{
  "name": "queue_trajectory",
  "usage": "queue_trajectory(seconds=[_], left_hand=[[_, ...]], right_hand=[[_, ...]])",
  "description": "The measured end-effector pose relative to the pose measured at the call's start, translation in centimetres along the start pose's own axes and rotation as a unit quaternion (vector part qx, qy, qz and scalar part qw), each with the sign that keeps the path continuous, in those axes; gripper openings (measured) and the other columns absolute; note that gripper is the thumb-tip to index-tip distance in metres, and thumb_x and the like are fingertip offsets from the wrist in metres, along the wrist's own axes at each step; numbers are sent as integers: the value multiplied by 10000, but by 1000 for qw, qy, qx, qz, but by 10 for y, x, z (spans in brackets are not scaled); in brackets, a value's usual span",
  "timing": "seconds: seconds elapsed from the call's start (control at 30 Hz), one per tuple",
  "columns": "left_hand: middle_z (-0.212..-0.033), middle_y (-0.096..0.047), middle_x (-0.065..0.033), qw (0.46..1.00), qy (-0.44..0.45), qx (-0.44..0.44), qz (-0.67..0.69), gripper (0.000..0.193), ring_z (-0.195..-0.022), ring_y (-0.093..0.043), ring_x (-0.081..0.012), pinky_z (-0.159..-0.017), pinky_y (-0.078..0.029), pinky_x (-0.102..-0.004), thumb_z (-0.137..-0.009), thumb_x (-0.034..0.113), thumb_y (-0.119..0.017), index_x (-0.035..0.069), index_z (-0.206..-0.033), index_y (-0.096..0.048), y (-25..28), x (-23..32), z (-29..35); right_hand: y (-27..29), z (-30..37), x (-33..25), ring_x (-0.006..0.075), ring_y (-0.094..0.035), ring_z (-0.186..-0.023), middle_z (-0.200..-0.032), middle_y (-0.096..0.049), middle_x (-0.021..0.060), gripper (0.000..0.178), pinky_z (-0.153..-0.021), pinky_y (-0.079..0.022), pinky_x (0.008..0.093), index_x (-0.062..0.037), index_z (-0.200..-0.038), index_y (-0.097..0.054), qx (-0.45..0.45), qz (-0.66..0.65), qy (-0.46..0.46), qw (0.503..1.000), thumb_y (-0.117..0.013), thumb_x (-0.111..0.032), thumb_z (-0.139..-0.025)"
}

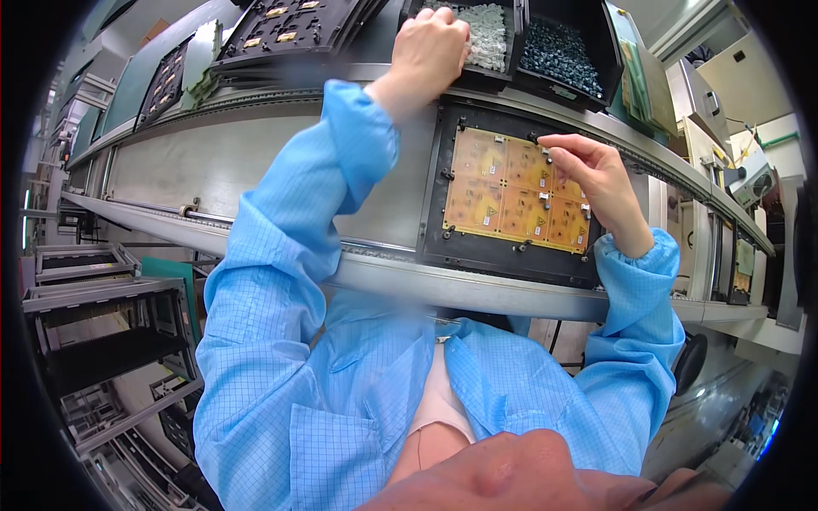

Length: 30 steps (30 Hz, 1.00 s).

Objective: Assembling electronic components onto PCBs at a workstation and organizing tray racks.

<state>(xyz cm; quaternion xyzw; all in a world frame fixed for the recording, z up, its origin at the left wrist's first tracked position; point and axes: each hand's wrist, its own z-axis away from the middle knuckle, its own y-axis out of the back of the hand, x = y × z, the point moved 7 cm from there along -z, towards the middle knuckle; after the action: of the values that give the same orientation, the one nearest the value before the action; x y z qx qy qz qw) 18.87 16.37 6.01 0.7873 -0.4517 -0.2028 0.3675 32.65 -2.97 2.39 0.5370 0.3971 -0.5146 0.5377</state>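
Along your metal conveyor [256, 162], beside racks [98, 292]
Right hand [603, 183] over amber boards [514, 194], left hand [429, 53] at a bin [516, 38]; your grips cannot be told.

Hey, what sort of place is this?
Probably an electronics assembly line: an amber circuit-board panel in a black frame lies across metal rails, with open black bins of small parts behind it.

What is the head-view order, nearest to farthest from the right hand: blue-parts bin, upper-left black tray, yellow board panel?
1. Yellow board panel: partly beneath the right hand.
2. Blue-parts bin: beyond the hand.
3. Upper-left black tray: far left.
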Motion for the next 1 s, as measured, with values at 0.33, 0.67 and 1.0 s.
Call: queue_trajectory(seconds=[0.33, 0.67, 1.0], left_hand=[[-877, -671, -88, 990, 17, -4, 139, 107, -821, -669, -312, -732, -539, -400, -842, 192, -685, 103, -891, -716, -18, -19, -10], [-765, -622, -152, 986, -60, 56, 148, 87, -744, -653, -360, -660, -529, -442, -824, 122, -618, 57, -768, -607, -6, -22, -6], [-759, -663, -139, 987, -27, 107, 118, 101, -717, -678, -329, -612, -529, -434, -849, 149, -647, 70, -830, -586, 12, -26, -8]], right_hand=[[-10, 3, 16, 121, -677, -838, -954, -694, 72, 263, -812, -587, 281, 19, -1158, -657, -6, -159, -99, 982, -672, -112, -931], [-27, -12, 14, 116, -687, -806, -926, -703, 66, 213, -761, -575, 255, 19, -1116, -667, 10, -94, -109, 990, -664, -89, -932], [-42, -27, -3, 85, -616, -727, -851, -646, 28, 119, -675, -498, 209, 6, -985, -722, 82, 326, 54, 940, -694, -50, -884]])
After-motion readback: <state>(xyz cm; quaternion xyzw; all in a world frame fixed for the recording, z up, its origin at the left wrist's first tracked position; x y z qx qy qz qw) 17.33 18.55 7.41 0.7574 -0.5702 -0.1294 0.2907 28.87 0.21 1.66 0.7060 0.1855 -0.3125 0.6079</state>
